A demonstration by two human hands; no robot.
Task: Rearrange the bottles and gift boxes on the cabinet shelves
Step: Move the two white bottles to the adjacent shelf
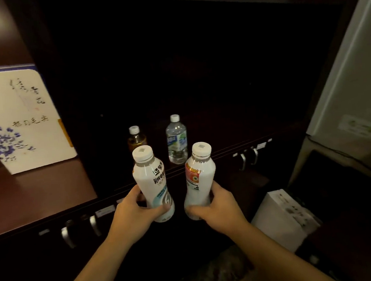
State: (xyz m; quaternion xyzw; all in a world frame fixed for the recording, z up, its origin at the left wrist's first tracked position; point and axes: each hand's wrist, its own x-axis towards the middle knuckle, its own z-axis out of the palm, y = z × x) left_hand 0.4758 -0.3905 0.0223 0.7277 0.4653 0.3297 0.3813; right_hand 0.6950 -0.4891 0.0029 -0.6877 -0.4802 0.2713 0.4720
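Observation:
My left hand [133, 214] grips a white drink bottle with dark lettering [150, 179] round its lower part, upright in front of the cabinet. My right hand [217, 207] grips a second white bottle with a red and yellow label [199, 172] the same way. Behind them on the dark shelf [235, 136] stand a clear water bottle [176, 140] and a small bottle of amber liquid [136, 138], partly hidden by the left bottle. A white gift box with blue flowers and calligraphy [21, 118] stands on the left shelf [39, 195].
Drawer handles [247, 157] [67, 237] run along the cabinet front below the shelves. A white cardboard box [283, 217] sits on the floor at the right. A pale appliance or cabinet [350, 92] stands at the far right. The shelf's back is dark.

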